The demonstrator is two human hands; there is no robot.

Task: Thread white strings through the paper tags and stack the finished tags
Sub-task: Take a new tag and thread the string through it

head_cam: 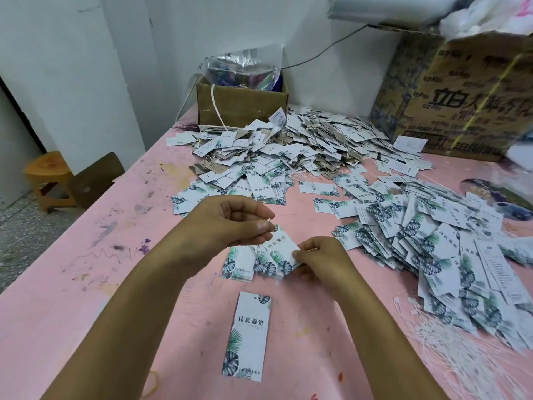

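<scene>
My left hand [230,223] pinches the tip of a white string [268,220] right at the top end of a leaf-printed paper tag [278,249]. My right hand [323,261] grips that tag's lower end, holding it above the pink table [86,298]. Under the held tag lies a small stack of tags [239,264]. One single tag [249,336] lies flat nearer to me. A bundle of loose white strings [450,342] is spread at the lower right.
A heap of loose tags [432,241] covers the right side, and a larger heap [302,145] lies farther back. A small cardboard box [242,102] with a plastic bag stands behind it, a big carton [461,96] at the back right. A wooden stool [49,180] stands left of the table.
</scene>
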